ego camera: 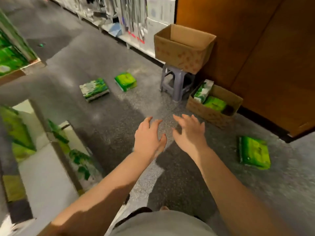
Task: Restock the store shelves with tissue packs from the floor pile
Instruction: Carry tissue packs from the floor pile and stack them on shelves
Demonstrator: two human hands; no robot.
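With your left hand [150, 135] and right hand [189, 132] empty and spread, stoop squarely over the tissue pack [254, 152] right of the stool [177, 82].

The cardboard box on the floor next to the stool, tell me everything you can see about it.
The cardboard box is brown corrugated card with faint reddish printing on its sides. It sits open-topped on the grey speckled floor, close to the brown wooden wall and just right of the grey plastic stool. Inside are a white-and-green tissue pack standing up above the rim and a bright green pack lying lower; the rest of the interior is dark. Neither hand touches it.
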